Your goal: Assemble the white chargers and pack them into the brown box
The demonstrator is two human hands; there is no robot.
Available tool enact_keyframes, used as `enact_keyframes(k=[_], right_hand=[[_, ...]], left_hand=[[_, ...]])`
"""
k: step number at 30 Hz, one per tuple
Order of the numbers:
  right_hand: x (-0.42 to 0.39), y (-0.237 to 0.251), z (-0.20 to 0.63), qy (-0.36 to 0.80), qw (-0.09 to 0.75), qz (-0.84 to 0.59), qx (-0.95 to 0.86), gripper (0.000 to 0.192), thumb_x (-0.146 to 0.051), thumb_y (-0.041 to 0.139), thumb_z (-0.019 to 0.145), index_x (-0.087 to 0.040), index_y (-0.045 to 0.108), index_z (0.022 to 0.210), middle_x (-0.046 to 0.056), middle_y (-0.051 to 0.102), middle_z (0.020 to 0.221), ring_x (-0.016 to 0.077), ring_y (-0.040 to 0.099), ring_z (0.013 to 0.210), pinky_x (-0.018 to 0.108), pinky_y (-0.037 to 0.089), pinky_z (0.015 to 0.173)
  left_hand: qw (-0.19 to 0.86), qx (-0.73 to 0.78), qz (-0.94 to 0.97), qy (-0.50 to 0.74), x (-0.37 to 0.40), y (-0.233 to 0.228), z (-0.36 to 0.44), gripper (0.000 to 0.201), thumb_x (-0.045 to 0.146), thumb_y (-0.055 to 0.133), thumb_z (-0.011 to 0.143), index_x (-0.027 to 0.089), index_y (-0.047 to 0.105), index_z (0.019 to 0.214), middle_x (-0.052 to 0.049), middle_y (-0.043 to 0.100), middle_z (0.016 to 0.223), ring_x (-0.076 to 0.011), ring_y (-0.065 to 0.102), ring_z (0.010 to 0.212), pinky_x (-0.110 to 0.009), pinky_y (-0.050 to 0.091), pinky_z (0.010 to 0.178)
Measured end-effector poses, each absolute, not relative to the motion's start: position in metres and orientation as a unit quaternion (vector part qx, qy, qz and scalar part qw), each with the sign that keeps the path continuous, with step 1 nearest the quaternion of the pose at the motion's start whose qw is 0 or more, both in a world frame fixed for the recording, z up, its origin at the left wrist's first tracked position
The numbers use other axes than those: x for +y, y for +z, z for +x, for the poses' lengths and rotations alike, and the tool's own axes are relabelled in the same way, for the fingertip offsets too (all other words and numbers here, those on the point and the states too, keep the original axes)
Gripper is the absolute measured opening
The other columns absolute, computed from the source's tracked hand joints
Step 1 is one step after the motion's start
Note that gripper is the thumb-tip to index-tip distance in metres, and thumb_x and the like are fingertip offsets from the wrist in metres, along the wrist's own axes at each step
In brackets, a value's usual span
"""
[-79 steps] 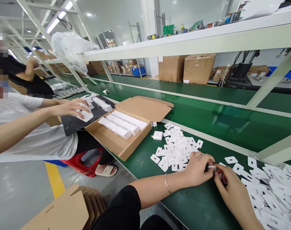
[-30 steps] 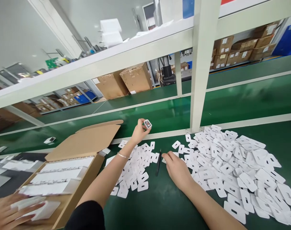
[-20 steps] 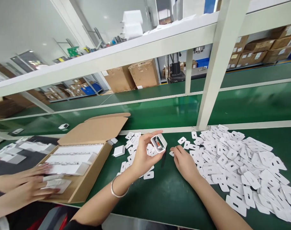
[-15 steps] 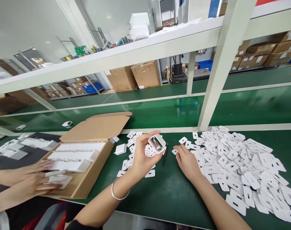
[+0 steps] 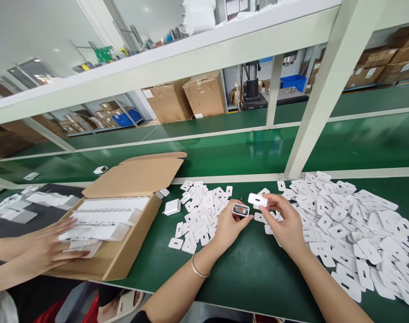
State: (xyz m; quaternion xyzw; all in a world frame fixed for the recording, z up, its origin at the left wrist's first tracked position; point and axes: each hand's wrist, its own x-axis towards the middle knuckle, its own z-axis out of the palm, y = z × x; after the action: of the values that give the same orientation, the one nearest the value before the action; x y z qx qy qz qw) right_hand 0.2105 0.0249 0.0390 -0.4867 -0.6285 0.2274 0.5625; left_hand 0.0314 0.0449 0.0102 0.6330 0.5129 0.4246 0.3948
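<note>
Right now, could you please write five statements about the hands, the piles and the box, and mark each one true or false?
1. The left hand holds a white case with its open end showing. True.
2. The right hand holds nothing. False: its fingers pinch a flat white cover.
3. The bigger pile of covers lies to the right of the smaller pile. True.
4. The cardboard box is closed. False: its lid is open.
5. The bracelet is on the right arm. False: the bracelet is on the left one.
</note>
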Motion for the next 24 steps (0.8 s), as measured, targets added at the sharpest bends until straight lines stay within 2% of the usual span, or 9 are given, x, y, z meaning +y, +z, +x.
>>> enact_keyframes(k=[3, 7, 11, 16, 18, 22, 24], right_hand=[[0.020, 0.044, 0.203, 0.259, 0.544, -0.460, -0.652, 0.014, -0.027, 0.066, 0.098, -0.028, 0.067, 0.112, 0.004, 0.065, 0.102, 0.0197, 0.066, 0.085, 0.035, 0.059, 0.079], [0.019, 0.041, 0.197, 0.267, 0.499, -0.458, -0.686, 0.012, -0.025, 0.064, 0.098, -0.028, 0.067, 0.109, 0.005, 0.063, 0.106, 0.0207, 0.064, 0.087, 0.036, 0.058, 0.078], [0.020, 0.039, 0.197, 0.286, 0.491, -0.456, -0.685, 0.014, -0.025, 0.064, 0.100, -0.028, 0.067, 0.113, 0.006, 0.060, 0.109, 0.0194, 0.063, 0.085, 0.033, 0.058, 0.071], [0.020, 0.040, 0.204, 0.238, 0.456, -0.449, -0.731, 0.017, -0.025, 0.062, 0.103, -0.029, 0.066, 0.119, 0.006, 0.060, 0.109, 0.0165, 0.059, 0.075, 0.033, 0.056, 0.067], [0.020, 0.040, 0.206, 0.223, 0.443, -0.439, -0.749, 0.019, -0.027, 0.061, 0.104, -0.029, 0.065, 0.122, 0.006, 0.060, 0.111, 0.0163, 0.058, 0.073, 0.034, 0.056, 0.067], [0.021, 0.038, 0.207, 0.246, 0.443, -0.446, -0.738, 0.020, -0.034, 0.062, 0.103, -0.031, 0.067, 0.122, 0.007, 0.060, 0.114, 0.0176, 0.060, 0.076, 0.037, 0.059, 0.073], [0.022, 0.037, 0.206, 0.293, 0.458, -0.457, -0.705, 0.031, -0.039, 0.066, 0.100, -0.032, 0.064, 0.130, 0.008, 0.060, 0.117, 0.0204, 0.065, 0.087, 0.040, 0.062, 0.081]], left_hand=[[0.379, 0.551, 0.631, 0.393, 0.036, 0.015, 0.032, 0.028, 0.030, 0.078, 0.084, 0.024, 0.060, 0.105, 0.004, 0.065, 0.085, -0.0133, 0.055, 0.067, -0.026, 0.042, 0.063], [0.363, 0.548, 0.644, 0.391, 0.032, 0.024, 0.034, 0.030, 0.024, 0.073, 0.084, 0.025, 0.057, 0.109, 0.001, 0.066, 0.097, -0.0148, 0.058, 0.074, -0.028, 0.044, 0.067], [0.380, 0.486, 0.668, 0.417, 0.029, 0.028, 0.030, 0.036, 0.022, 0.068, 0.086, 0.024, 0.053, 0.119, -0.004, 0.064, 0.111, -0.0178, 0.062, 0.085, -0.032, 0.050, 0.077], [0.433, 0.440, 0.663, 0.424, 0.027, 0.026, 0.025, 0.027, 0.035, 0.044, 0.107, 0.025, 0.055, 0.128, -0.008, 0.063, 0.125, -0.0232, 0.062, 0.107, -0.038, 0.051, 0.093], [0.424, 0.454, 0.653, 0.434, 0.027, 0.023, 0.026, 0.033, 0.043, 0.034, 0.112, 0.026, 0.058, 0.127, -0.008, 0.063, 0.129, -0.0244, 0.061, 0.115, -0.040, 0.049, 0.099], [0.402, 0.442, 0.659, 0.457, 0.029, 0.018, 0.029, 0.037, 0.047, 0.032, 0.113, 0.026, 0.059, 0.124, -0.009, 0.063, 0.126, -0.0246, 0.061, 0.117, -0.040, 0.049, 0.101], [0.389, 0.405, 0.667, 0.489, 0.029, 0.016, 0.030, 0.035, 0.045, 0.031, 0.113, 0.026, 0.058, 0.126, -0.010, 0.061, 0.128, -0.0249, 0.059, 0.122, -0.041, 0.048, 0.104]])
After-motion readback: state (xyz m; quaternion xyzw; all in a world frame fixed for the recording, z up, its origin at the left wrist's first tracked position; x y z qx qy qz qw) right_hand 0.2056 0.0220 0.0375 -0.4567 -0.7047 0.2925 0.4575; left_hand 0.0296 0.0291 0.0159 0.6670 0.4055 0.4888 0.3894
